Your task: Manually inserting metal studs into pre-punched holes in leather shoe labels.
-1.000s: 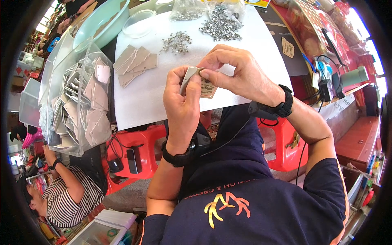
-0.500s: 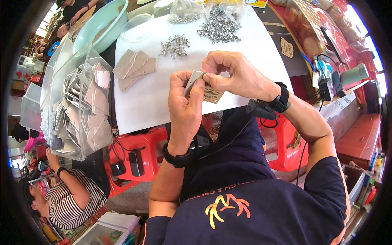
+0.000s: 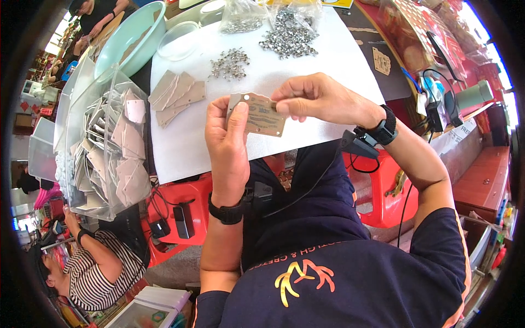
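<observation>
Left hand (image 3: 228, 131) closed, holding the left end of a flat brown printed piece (image 3: 263, 120) between the thumb, which lies over its face, and the fingers behind; right hand (image 3: 322, 98) with thumb and forefinger pinched together at the upper right corner of the same piece, remaining fingers curled; whether a small fitting sits within that pinch cannot be told. The piece lies between the two hands, held up over a white sheet (image 3: 183, 147), printed face visible, with small holes near its corners; each wrist bears a dark band (image 3: 226, 212).

Just left of the left hand, overlapping brown pieces (image 3: 178, 94) lie fanned on the sheet; beyond the hands, a small heap of metal fittings (image 3: 229, 64); farther beyond, a larger heap of shiny fittings (image 3: 289, 44) spills from a clear bag (image 3: 306, 15); a round clear lid (image 3: 178, 42) lies left of these.

Well left of the hands, a clear bin (image 3: 111, 203) holds many similar pieces, and a pale green basin (image 3: 152, 48) stands beyond it; nearer the body, a person in a striped shirt (image 3: 101, 276) is visible.
</observation>
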Demonstrator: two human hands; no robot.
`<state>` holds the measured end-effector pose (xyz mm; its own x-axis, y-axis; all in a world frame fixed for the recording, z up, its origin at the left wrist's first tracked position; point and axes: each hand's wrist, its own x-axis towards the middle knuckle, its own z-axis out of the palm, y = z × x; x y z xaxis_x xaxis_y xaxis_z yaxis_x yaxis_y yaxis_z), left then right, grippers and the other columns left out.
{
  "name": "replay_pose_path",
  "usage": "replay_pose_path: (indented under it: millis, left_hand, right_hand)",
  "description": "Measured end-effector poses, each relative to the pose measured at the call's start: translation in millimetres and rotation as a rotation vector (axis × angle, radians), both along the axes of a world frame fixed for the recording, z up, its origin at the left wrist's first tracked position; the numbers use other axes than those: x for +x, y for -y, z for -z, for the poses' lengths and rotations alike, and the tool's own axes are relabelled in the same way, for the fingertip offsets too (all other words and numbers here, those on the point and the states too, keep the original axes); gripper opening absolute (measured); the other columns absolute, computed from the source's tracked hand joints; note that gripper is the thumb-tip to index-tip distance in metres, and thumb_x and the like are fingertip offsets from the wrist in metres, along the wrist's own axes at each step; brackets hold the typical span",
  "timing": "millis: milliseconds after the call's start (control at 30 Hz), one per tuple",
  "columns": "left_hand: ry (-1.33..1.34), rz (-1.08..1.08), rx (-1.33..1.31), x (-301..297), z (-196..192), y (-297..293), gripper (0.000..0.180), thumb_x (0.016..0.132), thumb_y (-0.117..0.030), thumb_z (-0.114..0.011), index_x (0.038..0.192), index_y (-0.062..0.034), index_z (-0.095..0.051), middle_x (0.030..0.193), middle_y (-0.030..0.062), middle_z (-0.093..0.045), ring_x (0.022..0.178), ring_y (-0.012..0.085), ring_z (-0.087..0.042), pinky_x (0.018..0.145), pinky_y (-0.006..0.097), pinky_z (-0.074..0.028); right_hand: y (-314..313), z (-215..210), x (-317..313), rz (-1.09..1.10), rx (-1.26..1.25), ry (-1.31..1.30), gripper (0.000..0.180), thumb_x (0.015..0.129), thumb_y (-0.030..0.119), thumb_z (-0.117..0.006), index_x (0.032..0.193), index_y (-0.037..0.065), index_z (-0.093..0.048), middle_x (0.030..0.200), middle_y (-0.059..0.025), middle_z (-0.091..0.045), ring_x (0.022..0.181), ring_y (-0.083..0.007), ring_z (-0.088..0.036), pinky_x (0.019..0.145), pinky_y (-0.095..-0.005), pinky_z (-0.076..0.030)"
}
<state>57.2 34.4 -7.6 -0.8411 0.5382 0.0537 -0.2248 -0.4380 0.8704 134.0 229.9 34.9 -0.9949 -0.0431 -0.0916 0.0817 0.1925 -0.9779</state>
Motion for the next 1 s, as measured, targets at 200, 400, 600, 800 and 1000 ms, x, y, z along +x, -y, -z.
replay_pose_path:
  millis: [200, 400, 600, 800, 1000]
  left_hand:
    - [0.073, 0.021, 0.100, 0, -7, 1, 0.021, 0.097, -0.009, -0.055, 0.117, -0.0035, -0.052, 0.108, 0.0094, -0.064, 0.099, 0.0154, -0.062, 0.089, 0.033, -0.050]
    - [0.107, 0.133, 0.197, 10, -6, 4, 0.025, 0.097, -0.009, -0.053, 0.121, -0.0018, -0.056, 0.114, 0.0080, -0.062, 0.104, 0.0174, -0.060, 0.093, 0.035, -0.048]
    - [0.099, 0.058, 0.119, 9, -1, 12, 0.026, 0.097, -0.008, -0.054, 0.122, -0.0032, -0.056, 0.115, 0.0058, -0.061, 0.106, 0.0171, -0.059, 0.094, 0.035, -0.048]
    - [0.168, -0.097, 0.065, 1, 12, 28, 0.022, 0.096, -0.008, -0.057, 0.117, -0.0025, -0.058, 0.110, 0.0045, -0.061, 0.101, 0.0143, -0.060, 0.091, 0.032, -0.049]
    - [0.192, -0.070, 0.103, 0, 12, 30, 0.021, 0.096, -0.008, -0.058, 0.115, -0.0017, -0.060, 0.108, 0.0046, -0.063, 0.100, 0.0146, -0.061, 0.089, 0.032, -0.050]
  right_hand:
    - [3, 3, 4, -0.055, 0.005, 0.110, 0.032, 0.096, 0.029, -0.063, 0.103, -0.001, -0.068, 0.079, -0.0011, -0.064, 0.070, -0.0067, -0.058, 0.064, -0.0230, -0.049]
    - [12, -3, 1, -0.044, -0.049, 0.102, 0.033, 0.096, 0.030, -0.062, 0.103, -0.002, -0.066, 0.079, -0.0019, -0.064, 0.069, -0.0075, -0.059, 0.063, -0.0230, -0.050]
    - [22, -3, -7, -0.067, 0.047, 0.073, 0.031, 0.098, 0.029, -0.060, 0.103, -0.001, -0.067, 0.080, -0.0023, -0.064, 0.070, -0.0088, -0.060, 0.063, -0.0238, -0.050]
    - [-3, -8, -45, -0.046, 0.533, -0.148, 0.021, 0.090, 0.018, -0.061, 0.094, -0.001, -0.067, 0.069, -0.0120, -0.067, 0.062, -0.0170, -0.065, 0.062, -0.0324, -0.052]
    - [-19, 2, -94, -0.051, 0.732, -0.071, 0.016, 0.087, 0.013, -0.059, 0.092, -0.001, -0.066, 0.070, -0.0105, -0.066, 0.062, -0.0157, -0.065, 0.060, -0.0303, -0.051]
